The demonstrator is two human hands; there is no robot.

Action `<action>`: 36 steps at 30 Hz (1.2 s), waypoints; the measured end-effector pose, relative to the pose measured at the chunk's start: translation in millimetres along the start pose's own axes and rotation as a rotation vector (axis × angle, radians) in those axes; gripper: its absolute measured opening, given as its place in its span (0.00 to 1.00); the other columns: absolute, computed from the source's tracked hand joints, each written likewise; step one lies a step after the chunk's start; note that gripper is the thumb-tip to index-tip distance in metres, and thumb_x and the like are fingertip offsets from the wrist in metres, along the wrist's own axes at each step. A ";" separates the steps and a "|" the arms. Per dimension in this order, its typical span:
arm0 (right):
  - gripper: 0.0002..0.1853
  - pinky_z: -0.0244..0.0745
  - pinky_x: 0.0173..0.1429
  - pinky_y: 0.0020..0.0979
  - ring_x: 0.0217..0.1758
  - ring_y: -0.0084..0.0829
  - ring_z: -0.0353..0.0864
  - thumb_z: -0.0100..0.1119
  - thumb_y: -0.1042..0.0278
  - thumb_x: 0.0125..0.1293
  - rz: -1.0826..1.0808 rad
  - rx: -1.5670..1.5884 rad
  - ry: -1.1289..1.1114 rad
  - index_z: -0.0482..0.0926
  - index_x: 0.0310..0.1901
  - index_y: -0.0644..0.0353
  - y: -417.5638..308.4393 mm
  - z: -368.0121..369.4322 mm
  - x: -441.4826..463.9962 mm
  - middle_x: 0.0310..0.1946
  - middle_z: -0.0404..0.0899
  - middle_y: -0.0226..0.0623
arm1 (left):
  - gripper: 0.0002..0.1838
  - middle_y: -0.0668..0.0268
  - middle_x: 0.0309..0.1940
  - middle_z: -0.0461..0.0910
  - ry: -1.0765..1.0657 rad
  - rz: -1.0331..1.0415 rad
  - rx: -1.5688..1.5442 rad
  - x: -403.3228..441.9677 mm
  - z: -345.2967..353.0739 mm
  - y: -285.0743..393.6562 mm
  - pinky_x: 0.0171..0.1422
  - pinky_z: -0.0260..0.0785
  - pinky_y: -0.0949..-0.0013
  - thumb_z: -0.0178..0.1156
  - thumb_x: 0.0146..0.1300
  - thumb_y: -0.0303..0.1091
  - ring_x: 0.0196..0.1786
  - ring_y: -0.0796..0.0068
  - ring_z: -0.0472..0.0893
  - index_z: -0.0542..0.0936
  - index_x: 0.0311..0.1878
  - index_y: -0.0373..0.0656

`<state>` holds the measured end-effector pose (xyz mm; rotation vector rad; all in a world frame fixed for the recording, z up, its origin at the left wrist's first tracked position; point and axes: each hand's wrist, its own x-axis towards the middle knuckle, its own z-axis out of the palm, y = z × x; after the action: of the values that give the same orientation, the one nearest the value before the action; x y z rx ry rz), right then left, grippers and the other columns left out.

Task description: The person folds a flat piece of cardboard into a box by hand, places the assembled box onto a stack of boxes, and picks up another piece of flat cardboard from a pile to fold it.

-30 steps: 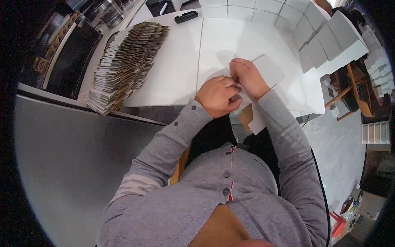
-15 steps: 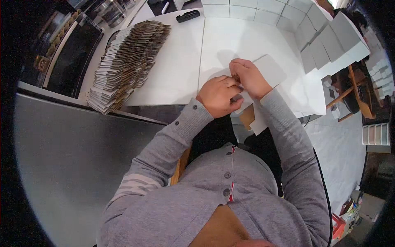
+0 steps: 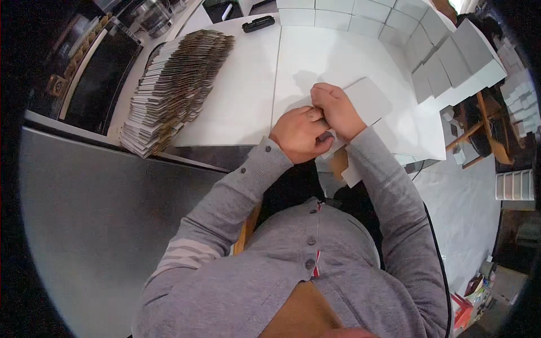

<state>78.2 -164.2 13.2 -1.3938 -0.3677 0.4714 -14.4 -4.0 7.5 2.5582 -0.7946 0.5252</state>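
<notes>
In front of my body, at the near edge of the white table, is a partly folded white cardboard box [image 3: 368,99]. One white panel spreads out beyond my right wrist. A smaller flap with a brown inner face [image 3: 338,163] hangs below my hands. My left hand [image 3: 300,135] has its fingers curled in on the cardboard. Pressed against its fingertips, my right hand [image 3: 336,111] is closed with bent fingers on the same piece. The part between the fingers is mostly hidden by both hands.
A long fanned stack of flat folded cartons [image 3: 177,90] lies on the left. Assembled white boxes [image 3: 332,18] line the back and right side of the table [image 3: 242,84]. A black object [image 3: 258,23] lies at the back. A wooden chair [image 3: 487,129] stands to the right.
My right hand has shifted slightly left and tipped inward against the left one. The white panel beyond it shows more. My left hand has barely moved.
</notes>
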 end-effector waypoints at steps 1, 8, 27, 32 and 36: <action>0.14 0.66 0.40 0.26 0.34 0.21 0.68 0.55 0.63 0.83 0.010 0.023 -0.026 0.80 0.36 0.60 0.5 1.6 -0.5 0.30 0.76 0.26 | 0.14 0.64 0.54 0.89 -0.026 -0.013 0.008 -0.6 -1.5 0.7 0.66 0.79 0.61 0.75 0.65 0.40 0.57 0.60 0.87 0.92 0.50 0.43; 0.14 0.65 0.40 0.25 0.34 0.21 0.67 0.55 0.64 0.83 -0.086 -0.070 0.147 0.79 0.36 0.59 -4.5 -24.2 13.8 0.29 0.75 0.26 | 0.14 0.64 0.53 0.89 0.097 0.023 -0.034 -2.1 2.2 -0.2 0.66 0.79 0.61 0.75 0.65 0.40 0.56 0.60 0.87 0.92 0.49 0.43; 0.15 0.64 0.38 0.24 0.33 0.20 0.65 0.55 0.64 0.84 -0.061 -0.013 -0.033 0.76 0.33 0.55 6.3 -6.6 -2.1 0.29 0.73 0.23 | 0.12 0.61 0.50 0.87 0.161 0.132 -0.033 2.2 -4.4 1.3 0.60 0.80 0.61 0.73 0.65 0.38 0.50 0.58 0.85 0.89 0.46 0.44; 0.13 0.63 0.40 0.22 0.33 0.20 0.66 0.51 0.70 0.80 -0.027 0.042 -0.064 0.75 0.33 0.56 -7.4 -9.2 -4.0 0.28 0.73 0.27 | 0.12 0.61 0.50 0.87 0.152 0.135 -0.055 6.6 -11.1 5.1 0.59 0.79 0.62 0.73 0.64 0.38 0.49 0.58 0.85 0.89 0.46 0.44; 0.13 0.63 0.40 0.23 0.33 0.21 0.66 0.50 0.70 0.81 -0.004 0.076 0.141 0.76 0.33 0.56 -15.4 -31.8 9.2 0.27 0.72 0.27 | 0.12 0.62 0.51 0.87 0.190 0.126 -0.022 7.4 -9.3 5.2 0.59 0.79 0.62 0.74 0.64 0.39 0.49 0.58 0.85 0.89 0.47 0.44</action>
<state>103.8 -188.0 23.5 -1.3431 -0.2360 0.3774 -14.0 -6.8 20.1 2.4047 -0.8908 0.7809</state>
